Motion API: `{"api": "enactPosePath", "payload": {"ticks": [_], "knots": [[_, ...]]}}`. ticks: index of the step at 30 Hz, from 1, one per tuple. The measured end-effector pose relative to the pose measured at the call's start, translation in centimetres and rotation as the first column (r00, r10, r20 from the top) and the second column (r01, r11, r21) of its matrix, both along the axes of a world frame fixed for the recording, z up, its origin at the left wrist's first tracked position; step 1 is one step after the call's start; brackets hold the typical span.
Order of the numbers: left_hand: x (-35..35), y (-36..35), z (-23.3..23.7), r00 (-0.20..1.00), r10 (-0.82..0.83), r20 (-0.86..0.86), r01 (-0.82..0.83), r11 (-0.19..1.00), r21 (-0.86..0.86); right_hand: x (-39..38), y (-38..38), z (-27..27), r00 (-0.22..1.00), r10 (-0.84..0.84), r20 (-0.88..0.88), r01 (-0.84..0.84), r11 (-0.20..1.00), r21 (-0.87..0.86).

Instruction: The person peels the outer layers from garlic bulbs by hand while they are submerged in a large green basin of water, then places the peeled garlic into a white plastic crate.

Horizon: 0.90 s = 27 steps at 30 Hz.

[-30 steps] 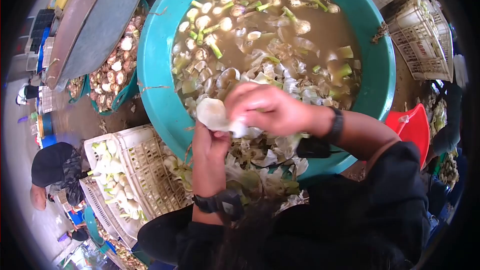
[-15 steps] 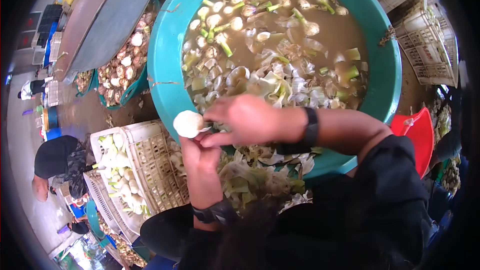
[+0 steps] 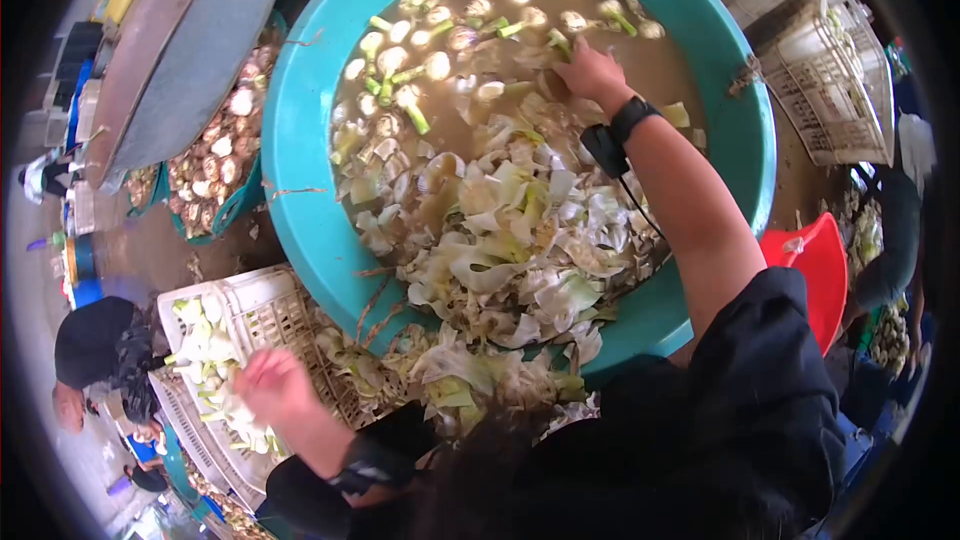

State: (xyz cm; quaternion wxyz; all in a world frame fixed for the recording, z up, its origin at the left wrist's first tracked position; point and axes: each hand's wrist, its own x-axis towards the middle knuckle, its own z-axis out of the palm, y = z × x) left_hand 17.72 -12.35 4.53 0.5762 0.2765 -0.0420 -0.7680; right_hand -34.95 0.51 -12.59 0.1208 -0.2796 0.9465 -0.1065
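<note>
- The right hand (image 3: 588, 70) is stretched far forward, arm nearly straight from the shoulder, and reaches into the teal tub (image 3: 300, 190) past the middle of it.
- Its palm faces down on the muddy water (image 3: 665, 65), with the fingers bent towards the floating bulbs (image 3: 400, 60) and loose leaves. The fingertips sink among them, so I cannot tell whether they close on anything.
- A black wristband (image 3: 632, 117) sits on that wrist, and a small dark unit hangs just below it on the forearm.
- The left hand (image 3: 268, 385) is drawn low and out to the person's left, elbow bent, the forearm coming out of a dark sleeve (image 3: 360, 470).
- It hangs over the near corner of the white crate (image 3: 290, 305), just beside the peeled bulbs (image 3: 205, 355) lying in it. The hand is smeared by motion; it looks loosely curled, but whether the fingers grip a bulb cannot be made out.
- The bulbs with green stalks float along the far and left side of the tub, while the heap of pale peelings (image 3: 510, 230) fills the near half and spills over the near rim towards the person.
- The crate stands on the ground touching the tub's near-left side.
- A red container (image 3: 825, 260) sits just right of the tub, more white crates (image 3: 830, 80) stand beyond it, and a basin of unpeeled bulbs (image 3: 220, 145) lies to the left.
</note>
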Motion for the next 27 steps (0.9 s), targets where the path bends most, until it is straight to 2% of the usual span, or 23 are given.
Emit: {"api": "enactPosePath", "payload": {"ticks": [1, 2, 3, 4, 5, 6, 7, 8, 9, 10, 11, 12, 14, 16, 17, 18, 19, 21, 22, 23, 24, 26, 27], "knots": [[-1.8, 0.6, -1.7, 0.940, -0.307, 0.152, 0.327, 0.936, -0.133, -1.8, -0.4, -3.1, 0.997, -0.006, 0.072, 0.006, 1.000, 0.000], [-4.6, 1.6, -2.5, 0.894, -0.431, 0.120, 0.439, 0.897, -0.055, -2.4, -0.5, -3.1, 0.993, 0.059, 0.102, -0.061, 0.998, 0.020], [-8.2, 2.6, -5.0, 0.808, -0.151, 0.570, 0.225, 0.973, -0.061, -2.0, -1.1, -2.5, 0.980, 0.136, 0.143, -0.142, 0.989, 0.030], [-14.8, 5.3, -2.1, 0.788, -0.139, 0.599, 0.198, 0.980, -0.032, 0.4, -1.3, -0.9, 0.976, 0.170, 0.136, -0.136, 0.964, -0.227], [-16.6, 6.0, -3.6, 0.795, -0.282, 0.537, 0.304, 0.951, 0.050, 2.9, -1.6, 1.3, 0.951, 0.208, 0.229, -0.093, 0.898, -0.429], [-18.6, 7.2, -4.6, 0.683, -0.370, 0.629, 0.375, 0.917, 0.132, 5.3, -2.0, 1.4, 0.936, 0.287, 0.203, -0.082, 0.741, -0.666], [-21.2, 8.0, -4.2, 0.550, -0.454, 0.702, 0.397, 0.881, 0.259, 8.1, -1.7, 5.4, 0.754, 0.349, 0.556, 0.097, 0.778, -0.620], [-22.6, 8.6, -4.5, 0.532, -0.533, 0.658, 0.437, 0.838, 0.325, 12.2, -1.5, 8.8, 0.595, 0.378, 0.709, 0.343, 0.679, -0.649], [-23.1, 8.9, -4.6, 0.582, -0.566, 0.584, 0.501, 0.815, 0.291, 14.5, -1.1, 10.7, 0.589, 0.407, 0.698, 0.315, 0.679, -0.663], [-23.2, 9.0, -4.6, 0.616, -0.608, 0.501, 0.570, 0.783, 0.249, 16.6, -0.8, 11.9, 0.519, 0.501, 0.692, 0.286, 0.662, -0.693], [-22.8, 8.5, -3.8, 0.564, -0.484, 0.669, 0.499, 0.846, 0.191, 17.6, -0.2, 11.6, 0.545, 0.583, 0.603, 0.114, 0.661, -0.742], [-22.0, 7.8, -4.7, 0.549, -0.425, 0.720, 0.449, 0.876, 0.174, 18.5, 0.2, 12.2, 0.645, 0.687, 0.335, -0.179, 0.562, -0.808], [-20.7, 7.3, -4.6, 0.571, -0.276, 0.773, 0.420, 0.908, 0.014, 19.6, 0.4, 14.1, 0.535, 0.760, 0.370, -0.398, 0.612, -0.683], [-19.9, 7.5, -4.3, 0.504, -0.212, 0.838, 0.388, 0.922, -0.001, 20.9, 0.8, 11.9, 0.512, 0.782, 0.355, -0.480, 0.603, -0.637], [-19.5, 7.6, -4.3, 0.538, -0.219, 0.814, 0.371, 0.929, 0.004, 21.7, 0.9, 10.8, 0.532, 0.823, 0.200, -0.575, 0.524, -0.629], [-18.9, 7.4, -5.5, 0.478, -0.172, 0.861, 0.406, 0.913, -0.043, 22.1, 1.1, 11.1, 0.528, 0.837, 0.144, -0.646, 0.505, -0.572], [-18.8, 7.4, -5.2, 0.465, -0.161, 0.871, 0.400, 0.916, -0.044, 22.5, 1.1, 10.8, 0.550, 0.827, 0.114, -0.682, 0.525, -0.509], [-18.6, 7.2, -4.4, 0.493, -0.296, 0.818, 0.389, 0.916, 0.097, 22.8, 1.1, 9.8, 0.589, 0.803, 0.094, -0.706, 0.567, -0.423], [-18.6, 6.9, -4.9, 0.495, -0.277, 0.824, 0.375, 0.923, 0.085, 22.7, 0.8, 9.5, 0.630, 0.748, 0.211, -0.584, 0.635, -0.506], [-18.5, 6.6, -5.1, 0.487, -0.333, 0.807, 0.421, 0.900, 0.117, 22.5, 0.8, 9.3, 0.649, 0.687, 0.326, -0.445, 0.691, -0.569], [-18.4, 6.1, -5.1, 0.478, -0.383, 0.791, 0.462, 0.875, 0.144, 22.4, 1.1, 9.4, 0.662, 0.674, 0.328, -0.440, 0.704, -0.557], [-17.8, 5.2, -5.0, 0.558, -0.607, 0.566, 0.555, 0.780, 0.289, 22.2, 1.6, 9.9, 0.583, 0.747, 0.319, -0.408, 0.609, -0.680], [-17.4, 5.0, -5.2, 0.529, -0.645, 0.552, 0.583, 0.749, 0.316, 22.2, 1.7, 10.1, 0.589, 0.760, 0.277, -0.429, 0.584, -0.689]]}}
